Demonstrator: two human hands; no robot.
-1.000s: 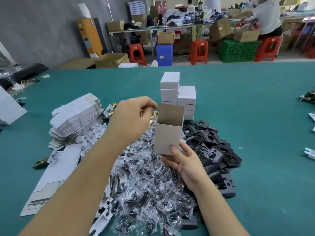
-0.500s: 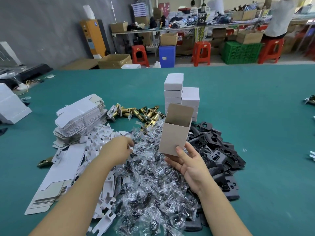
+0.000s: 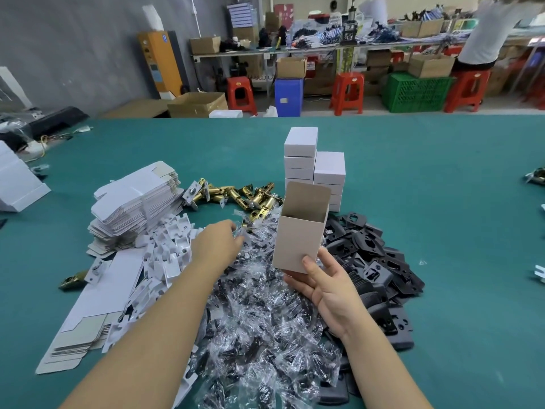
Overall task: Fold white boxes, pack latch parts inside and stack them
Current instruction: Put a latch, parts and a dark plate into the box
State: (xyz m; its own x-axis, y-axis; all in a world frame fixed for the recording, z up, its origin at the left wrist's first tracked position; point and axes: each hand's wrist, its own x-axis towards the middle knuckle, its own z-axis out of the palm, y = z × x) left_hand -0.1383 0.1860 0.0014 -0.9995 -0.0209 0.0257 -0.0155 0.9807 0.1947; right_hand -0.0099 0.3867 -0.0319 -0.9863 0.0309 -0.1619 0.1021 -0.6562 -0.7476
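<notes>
- Right hand, 5 o'clock: gripping the open box by its base, mouth up, probably to take parts.
- Left hand, 9 o'clock of the box: down on the plastic packets; grip closed or not, cannot tell.
- Brass latches, 11 o'clock.
- Stacked boxes, 12 o'clock, clear of the parts.

Single head-mounted wide-angle view, looking forward and down across a green table. Both forearms enter from the bottom edge; the left hand and right hand sit close to the lens at centre frame. The table fills the lower two thirds. The upper third shows a distant workshop wall and benches, with straight lines bowed by lens distortion.
</notes>
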